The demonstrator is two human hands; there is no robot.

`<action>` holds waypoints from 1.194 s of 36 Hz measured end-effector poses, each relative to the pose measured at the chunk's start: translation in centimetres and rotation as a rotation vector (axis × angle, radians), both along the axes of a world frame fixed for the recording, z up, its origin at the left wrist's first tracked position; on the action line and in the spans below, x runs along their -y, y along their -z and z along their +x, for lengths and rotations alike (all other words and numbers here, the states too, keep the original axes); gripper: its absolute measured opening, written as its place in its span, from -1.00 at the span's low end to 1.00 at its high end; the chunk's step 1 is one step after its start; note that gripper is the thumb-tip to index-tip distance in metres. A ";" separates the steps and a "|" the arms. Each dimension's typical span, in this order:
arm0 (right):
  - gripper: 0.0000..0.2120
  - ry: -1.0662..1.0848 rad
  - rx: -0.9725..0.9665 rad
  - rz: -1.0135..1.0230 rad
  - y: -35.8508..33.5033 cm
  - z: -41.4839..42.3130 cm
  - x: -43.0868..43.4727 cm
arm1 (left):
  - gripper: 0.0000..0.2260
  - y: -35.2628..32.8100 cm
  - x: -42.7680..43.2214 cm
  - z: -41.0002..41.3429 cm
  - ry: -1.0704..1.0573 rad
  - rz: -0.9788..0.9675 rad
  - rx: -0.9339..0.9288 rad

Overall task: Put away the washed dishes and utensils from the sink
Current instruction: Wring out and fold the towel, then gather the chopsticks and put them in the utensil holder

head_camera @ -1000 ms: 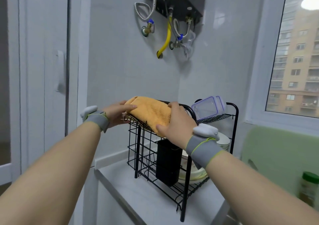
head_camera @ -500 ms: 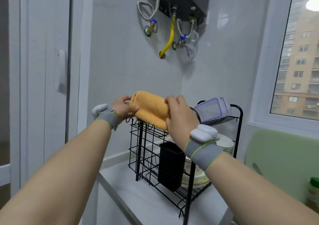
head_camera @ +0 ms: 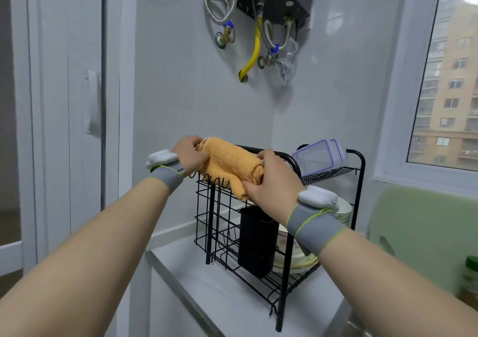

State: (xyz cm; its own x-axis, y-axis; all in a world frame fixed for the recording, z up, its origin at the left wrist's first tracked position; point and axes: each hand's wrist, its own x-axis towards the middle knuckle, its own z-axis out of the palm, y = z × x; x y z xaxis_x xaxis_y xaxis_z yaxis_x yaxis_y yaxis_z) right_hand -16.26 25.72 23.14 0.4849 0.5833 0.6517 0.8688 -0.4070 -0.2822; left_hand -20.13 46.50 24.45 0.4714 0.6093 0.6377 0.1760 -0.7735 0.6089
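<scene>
- Cloth [head_camera: 227,160] gripped at both ends, left hand [head_camera: 190,153] and right hand [head_camera: 274,181] curled round it.
- Spread it evenly over the rack [head_camera: 210,222] rail between them, I'd say.

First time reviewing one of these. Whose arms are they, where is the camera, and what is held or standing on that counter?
No machine here: these are a person's bare arms, filmed by one wide-angle camera worn on the head, looking forward and down. Each wrist wears a grey band carrying a white pod; its purpose is not visible. The left hand and right hand both grip a folded orange terry cloth lying over the top rail of a black wire dish rack. The rack stands on a white counter and holds a clear plastic container on its upper shelf, with a black utensil holder and pale plates below.
</scene>
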 end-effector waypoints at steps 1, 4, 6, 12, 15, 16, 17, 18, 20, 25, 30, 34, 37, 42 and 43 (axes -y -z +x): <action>-0.52 0.000 0.011 -0.013 0.1 0.0 0.1 | -0.64 0.0 0.4 0.0 -0.020 0.046 -0.008; -0.56 0.022 0.038 -0.057 0.0 -0.1 0.3 | -0.56 0.2 0.8 0.1 -0.066 0.132 -0.011; -0.56 0.044 0.040 -0.074 -0.2 -0.1 0.4 | -0.60 0.1 1.2 0.0 -0.059 0.170 -0.007; -0.67 0.060 0.093 -0.063 -0.8 -0.1 2.4 | -0.68 -1.3 4.9 0.0 -0.022 0.312 0.018; -0.70 0.051 0.134 -0.042 -1.2 -0.2 3.7 | -0.69 -2.3 7.3 0.0 0.006 0.410 0.022; -0.70 0.055 0.143 -0.037 -1.4 -0.2 4.4 | -0.69 -2.7 8.3 0.1 0.029 0.441 0.025; -0.71 0.057 0.162 -0.036 -1.5 -0.3 5.0 | -0.70 -3.1 9.4 0.2 0.051 0.463 0.025; -0.72 0.061 0.173 -0.037 -1.6 -0.3 5.7 | -0.70 -3.3 10.5 0.4 0.079 0.484 0.033; -0.74 0.096 0.212 -0.039 -1.6 0.1 7.4 | -0.71 -3.7 13.1 1.0 0.140 0.528 0.043; -0.78 0.208 0.258 -0.078 -1.3 1.8 12.7 | -0.69 -4.0 19.3 2.8 0.258 0.555 0.043; -0.76 0.339 0.235 -0.145 -0.3 4.5 18.2 | -0.58 -2.9 24.8 5.5 0.385 0.526 0.040; -0.74 0.430 0.176 -0.211 1.5 6.8 22.6 | -0.69 -0.6 28.8 8.5 0.478 0.520 -0.003; -0.73 0.497 0.132 -0.268 3.7 8.9 25.8 | -0.71 2.0 32.2 10.7 0.581 0.490 -0.051; -0.71 0.597 0.034 -0.407 7.9 11.5 29.7 | -0.73 6.4 37.3 13.9 0.678 0.416 -0.187; -0.72 0.618 0.003 -0.432 8.9 12.0 30.6 | -0.73 7.4 38.3 14.7 0.694 0.412 -0.215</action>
State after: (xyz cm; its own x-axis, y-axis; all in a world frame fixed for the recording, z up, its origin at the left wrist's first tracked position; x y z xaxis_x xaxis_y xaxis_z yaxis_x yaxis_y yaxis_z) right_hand -4.28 -4.84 14.20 0.8054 0.4095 0.4286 0.4467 -0.8946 0.0153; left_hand -5.43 8.17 17.02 0.7908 -0.1264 0.5989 -0.3422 -0.9026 0.2613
